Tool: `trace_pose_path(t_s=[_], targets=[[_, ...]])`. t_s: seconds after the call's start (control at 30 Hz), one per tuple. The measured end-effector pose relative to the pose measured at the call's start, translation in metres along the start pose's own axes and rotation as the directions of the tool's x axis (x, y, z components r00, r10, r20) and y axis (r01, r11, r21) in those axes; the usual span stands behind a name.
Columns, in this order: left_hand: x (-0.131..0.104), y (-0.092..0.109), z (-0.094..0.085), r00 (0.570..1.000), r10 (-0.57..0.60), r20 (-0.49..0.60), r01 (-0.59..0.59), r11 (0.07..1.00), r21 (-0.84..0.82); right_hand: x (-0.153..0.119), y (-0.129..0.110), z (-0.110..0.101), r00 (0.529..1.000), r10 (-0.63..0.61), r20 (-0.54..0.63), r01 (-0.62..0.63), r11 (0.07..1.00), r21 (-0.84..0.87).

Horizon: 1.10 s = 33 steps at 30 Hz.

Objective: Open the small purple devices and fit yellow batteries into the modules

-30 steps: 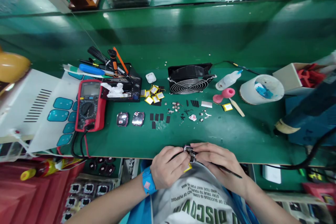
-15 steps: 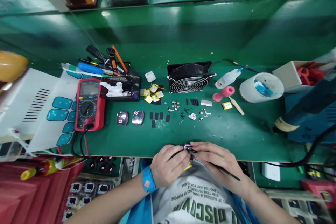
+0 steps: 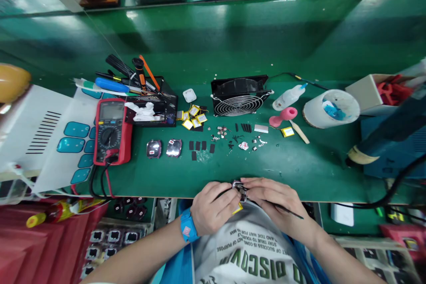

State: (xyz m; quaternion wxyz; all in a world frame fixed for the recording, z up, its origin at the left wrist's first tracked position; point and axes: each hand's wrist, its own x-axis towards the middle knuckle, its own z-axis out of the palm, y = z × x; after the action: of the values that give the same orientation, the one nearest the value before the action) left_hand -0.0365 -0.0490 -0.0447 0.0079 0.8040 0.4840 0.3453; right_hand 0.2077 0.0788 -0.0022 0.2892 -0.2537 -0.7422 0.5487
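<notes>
At the bench's front edge, my left hand (image 3: 214, 206) is closed around a small device housing (image 3: 237, 184) with parts exposed. A yellow battery (image 3: 238, 208) hangs beneath the fingers of that hand. My right hand (image 3: 276, 202) meets it from the other side, its fingers closed on black tweezers (image 3: 288, 210) whose rear end sticks out past the wrist. The tips are at the housing, partly hidden by fingers. Beyond the hands lie black pads (image 3: 198, 145), tiny metal parts (image 3: 222, 132), and two square housings with shiny faces (image 3: 174, 147).
A small fan (image 3: 239, 95) stands at the back centre, beside a pile of yellow batteries (image 3: 195, 116). To the left are a red multimeter (image 3: 113, 131) and a tool holder (image 3: 169, 108). On the right stand a dropper bottle (image 3: 289, 97), a pink object (image 3: 282, 116) and a white tub (image 3: 313, 113).
The view has shifted slightly. Both hands stay together at the housing, with the tweezers still in my right hand; only slight finger movement shows.
</notes>
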Motion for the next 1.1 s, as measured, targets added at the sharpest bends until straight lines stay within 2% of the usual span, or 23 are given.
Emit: trace_pose_path(t_s=[0.23,0.43,0.5,0.63,0.77,0.97,1.1], targets=[[-0.006,0.000,0.003,1.000,0.000,-0.004,0.000,1.000,-0.015,-0.002,0.002,0.002,0.997,0.020,-0.075,-0.015,0.998,0.061],[-0.001,0.013,0.014,0.972,-0.211,-0.102,0.215,0.976,0.034,-0.006,0.007,-0.005,0.991,0.036,-0.127,-0.026,0.996,0.081],[0.002,0.015,0.015,0.965,-0.231,-0.125,0.237,0.971,0.037,-0.007,0.006,-0.004,0.993,0.029,-0.113,-0.019,0.996,0.083],[0.004,0.009,0.009,0.984,-0.133,-0.121,0.140,0.989,0.053,-0.008,0.009,0.004,0.995,0.007,-0.102,0.000,0.998,0.067],[0.001,0.001,0.001,1.000,-0.022,-0.007,0.022,0.995,0.100,-0.009,0.016,0.010,0.992,0.004,-0.127,0.005,0.997,0.076],[0.002,-0.001,-0.002,1.000,-0.013,0.010,0.012,0.993,0.119,-0.011,0.019,0.015,0.984,0.052,-0.169,-0.034,0.993,0.110],[0.006,-0.001,-0.007,0.997,-0.052,0.053,0.046,0.993,0.109,-0.009,0.019,0.015,0.973,0.117,-0.197,-0.091,0.987,0.136]])
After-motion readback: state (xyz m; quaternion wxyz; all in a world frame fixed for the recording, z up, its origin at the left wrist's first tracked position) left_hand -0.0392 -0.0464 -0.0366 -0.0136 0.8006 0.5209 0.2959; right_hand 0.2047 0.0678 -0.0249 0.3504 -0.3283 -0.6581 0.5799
